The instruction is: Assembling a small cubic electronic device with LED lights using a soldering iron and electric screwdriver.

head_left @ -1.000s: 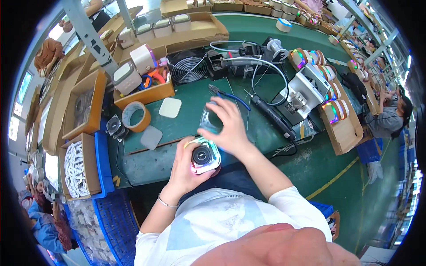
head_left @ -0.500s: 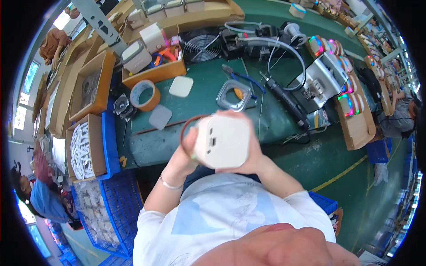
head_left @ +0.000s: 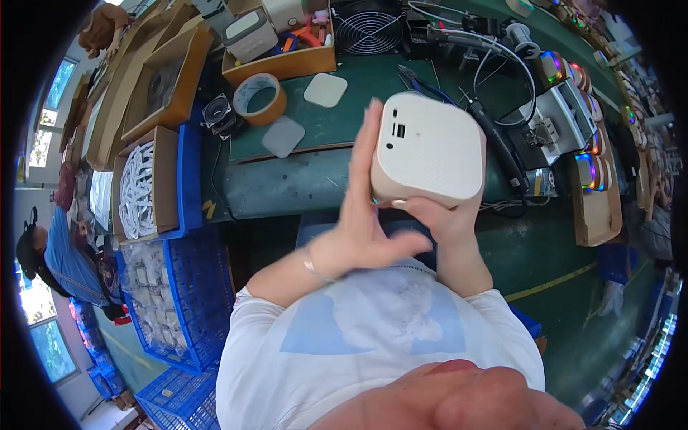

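Observation:
A cream, rounded-square speaker is held up in front of my chest, a flat face with small port holes turned upward. My right hand grips it from the lower right, its thumb at the near edge; the other fingers are hidden behind the housing. My left hand lies along its left side with fingers stretched flat and the thumb spread away. A little coloured light shows at its lower left edge. Behind it on the bench are blue-handled pliers, partly covered.
On the green bench lie a tape roll, two square plates, a small loudspeaker unit and a soldering iron. A box of white cords stands left, above a blue crate. Lit speakers line the right.
The speaker has moved right and farther from my body, turning slightly. My left hand has gone from gripping it to lying flat with the thumb apart. The brown strap is out of sight.

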### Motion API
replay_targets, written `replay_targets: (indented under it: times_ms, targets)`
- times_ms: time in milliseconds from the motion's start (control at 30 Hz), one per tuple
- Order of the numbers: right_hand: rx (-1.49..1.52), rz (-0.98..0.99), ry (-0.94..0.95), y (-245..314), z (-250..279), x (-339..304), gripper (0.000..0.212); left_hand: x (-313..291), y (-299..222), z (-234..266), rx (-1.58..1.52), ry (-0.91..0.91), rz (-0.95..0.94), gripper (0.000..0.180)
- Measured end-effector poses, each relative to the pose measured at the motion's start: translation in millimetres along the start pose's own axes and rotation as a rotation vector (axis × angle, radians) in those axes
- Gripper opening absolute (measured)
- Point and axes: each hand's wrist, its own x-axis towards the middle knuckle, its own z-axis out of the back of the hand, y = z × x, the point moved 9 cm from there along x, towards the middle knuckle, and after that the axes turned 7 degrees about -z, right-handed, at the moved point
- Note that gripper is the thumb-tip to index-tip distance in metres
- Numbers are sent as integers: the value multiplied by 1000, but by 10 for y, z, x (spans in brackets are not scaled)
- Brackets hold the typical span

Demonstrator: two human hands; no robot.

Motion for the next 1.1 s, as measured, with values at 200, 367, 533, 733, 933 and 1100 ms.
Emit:
replay_targets:
  times_ms: [200, 367, 533, 733, 933, 1100]
  targets:
    - [143, -292, -96, -79, 108, 21, 96, 160, -61, -23, 67, 269, -83, 91]
    - [348, -299, -26, -412, 10, 62, 96, 238, -240, -257, 41, 559, -250, 106]
    - [186, -247, -279, -463, 547, -103, 84, 303, -178, -174, 343, 335, -27, 80]
    - [64, -267, -153, -332, 495, 71, 93, 138, 154, -250, 15, 654, -134, 96]
    - [71, -231, 139, -357, -28, -19, 107, 27, 149, -239, -56, 378, -1, 121]
    - [-259, -23, 250, -124, -113, -21, 118, -165, 482, -133, -516, 267, 601, 108]
